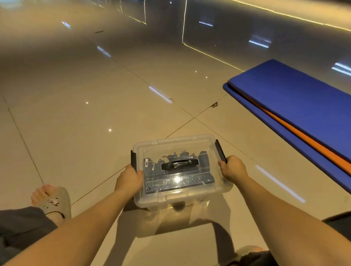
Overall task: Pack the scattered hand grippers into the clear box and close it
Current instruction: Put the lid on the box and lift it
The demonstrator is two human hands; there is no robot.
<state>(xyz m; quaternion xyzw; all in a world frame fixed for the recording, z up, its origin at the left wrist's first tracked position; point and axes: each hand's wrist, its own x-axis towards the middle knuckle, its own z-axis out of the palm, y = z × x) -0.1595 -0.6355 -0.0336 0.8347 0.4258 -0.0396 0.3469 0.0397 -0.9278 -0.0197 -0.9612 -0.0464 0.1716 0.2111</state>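
Left hand point(130, 179): fingers clenched round the left side of the clear box point(174, 197), just below its black latch.
Right hand point(232, 168): fingers wrapped round the right side the same way, against the right latch point(220, 150).
Box position: between the two hands, low over the floor point(88, 117) in front of the person. Whether it rests on the tiles or is lifted I cannot tell.
Box material: thin, see-through plastic with rounded corners and a stepped rim. It is stiff enough to hold shape but likely to flex if squeezed.
Lid point(175, 142): seated on top, with a black carry handle point(180, 164) lying flat at its middle.
Hand grippers point(173, 181): dark, hard shapes packed side by side inside, probably metal springs and rigid grips, so the load is likely hefty and may rattle.
Hold: two-sided at the walls keeps it level. The handle suits one hand only once both latches are snapped shut.
Surface: glossy plastic, possibly slippery.
Floor: polished beige tiles, highly reflective.
Mat point(301, 97): blue padded slab to the right, well apart, showing an orange layer.
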